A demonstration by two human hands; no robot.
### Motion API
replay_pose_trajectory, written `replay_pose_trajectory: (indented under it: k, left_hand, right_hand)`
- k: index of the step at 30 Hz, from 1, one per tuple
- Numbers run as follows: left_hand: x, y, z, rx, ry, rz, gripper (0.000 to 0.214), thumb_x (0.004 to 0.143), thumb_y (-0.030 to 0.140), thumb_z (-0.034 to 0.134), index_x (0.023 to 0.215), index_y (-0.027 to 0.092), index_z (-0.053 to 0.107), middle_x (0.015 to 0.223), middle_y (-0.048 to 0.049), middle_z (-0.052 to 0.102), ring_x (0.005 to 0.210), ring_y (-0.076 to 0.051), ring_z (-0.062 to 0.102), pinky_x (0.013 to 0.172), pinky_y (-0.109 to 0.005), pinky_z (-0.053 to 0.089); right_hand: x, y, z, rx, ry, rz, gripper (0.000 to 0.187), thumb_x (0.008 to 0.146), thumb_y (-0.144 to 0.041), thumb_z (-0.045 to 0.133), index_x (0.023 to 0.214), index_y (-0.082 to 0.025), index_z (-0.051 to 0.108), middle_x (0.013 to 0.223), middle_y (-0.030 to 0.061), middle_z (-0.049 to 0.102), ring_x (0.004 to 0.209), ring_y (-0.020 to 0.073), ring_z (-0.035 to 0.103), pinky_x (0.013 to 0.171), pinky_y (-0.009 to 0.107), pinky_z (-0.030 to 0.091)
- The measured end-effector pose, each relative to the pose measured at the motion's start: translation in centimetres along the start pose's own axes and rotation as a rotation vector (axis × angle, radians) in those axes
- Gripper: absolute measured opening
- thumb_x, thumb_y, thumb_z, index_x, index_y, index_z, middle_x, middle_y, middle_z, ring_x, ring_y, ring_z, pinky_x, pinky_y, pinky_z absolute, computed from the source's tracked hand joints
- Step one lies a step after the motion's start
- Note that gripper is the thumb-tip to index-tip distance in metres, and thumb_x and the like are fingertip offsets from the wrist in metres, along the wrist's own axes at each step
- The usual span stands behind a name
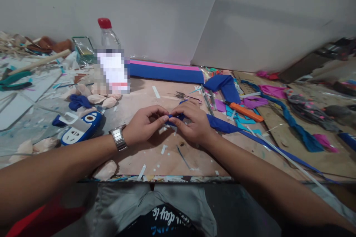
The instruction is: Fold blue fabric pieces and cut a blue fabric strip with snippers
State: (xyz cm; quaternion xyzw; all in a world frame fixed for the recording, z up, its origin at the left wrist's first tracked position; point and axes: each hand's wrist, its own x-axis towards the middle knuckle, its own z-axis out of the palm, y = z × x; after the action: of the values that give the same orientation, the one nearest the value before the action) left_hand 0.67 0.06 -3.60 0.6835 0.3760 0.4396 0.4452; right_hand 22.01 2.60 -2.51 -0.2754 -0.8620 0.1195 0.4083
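Between my two hands, over the middle of the worktable, is the end of a long blue fabric strip (222, 124). My left hand (147, 124), with a metal watch (119, 137) at its wrist, pinches the strip's end between thumb and fingers. My right hand (191, 118) grips the same strip close by, thumb tip near the left thumb. From under the right hand the strip runs off to the lower right edge of the table. Part of the fabric is hidden by my fingers. Just behind the right hand lie small thread snips (182, 95).
A red-capped bottle (105, 24) stands at back left, near a blue-and-white power socket (83, 127) and several pale fabric bundles (105, 170). Folded blue cloth (167, 73) lies along the wall. An orange utility knife (246, 112) and coloured scraps are on the right.
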Motion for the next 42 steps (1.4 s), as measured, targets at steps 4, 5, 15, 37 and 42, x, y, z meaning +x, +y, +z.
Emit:
replay_pose_trajectory:
  k: [4,5,15,37,42]
  left_hand:
    - [-0.01,0.06,0.09,-0.046,0.007,-0.041,0.025,0.096,0.04,0.069,0.102,0.016,0.072,0.096,-0.0071,0.078,0.084,-0.016,0.072,0.078,-0.028,0.058]
    - [-0.01,0.09,0.1,-0.057,0.011,-0.048,0.025,0.095,0.04,0.069,0.101,0.016,0.072,0.095,-0.0072,0.078,0.084,-0.016,0.071,0.078,-0.028,0.057]
    - [0.24,0.0,-0.03,-0.162,0.043,-0.075,0.025,0.095,0.04,0.07,0.095,0.015,0.07,0.085,-0.0028,0.073,0.073,-0.011,0.065,0.071,-0.024,0.055]
    - [0.06,-0.01,-0.06,0.003,0.058,0.017,0.024,0.097,0.04,0.068,0.097,0.017,0.077,0.096,-0.0074,0.079,0.081,-0.015,0.07,0.078,-0.029,0.058]
    - [-0.05,0.03,-0.19,0.097,0.147,0.057,0.02,0.09,0.036,0.078,0.1,0.018,0.078,0.096,-0.0072,0.079,0.084,-0.016,0.07,0.077,-0.029,0.057]
  right_hand:
    - [0.1,-0.03,-0.07,-0.022,0.004,-0.026,0.012,0.099,-0.035,0.069,0.096,-0.023,0.069,0.09,0.0022,0.077,0.085,0.0201,0.07,0.09,0.041,0.043]
    - [0.12,-0.02,-0.08,-0.027,0.013,-0.04,0.012,0.099,-0.035,0.069,0.096,-0.023,0.069,0.09,0.0021,0.077,0.085,0.0201,0.069,0.09,0.041,0.043]
    - [0.21,-0.14,-0.21,-0.032,0.059,-0.063,0.014,0.097,-0.036,0.073,0.096,-0.023,0.069,0.089,0.0023,0.077,0.085,0.0208,0.069,0.095,0.045,0.043]
    - [0.14,-0.81,-0.32,-0.032,0.031,-0.027,0.009,0.097,-0.027,0.068,0.104,-0.025,0.074,0.096,0.0026,0.077,0.09,0.021,0.072,0.098,0.045,0.043]
    - [0.23,-0.84,-0.27,-0.062,0.046,-0.011,0.006,0.096,-0.027,0.069,0.101,-0.026,0.073,0.094,0.0017,0.079,0.09,0.0216,0.073,0.1,0.047,0.041]
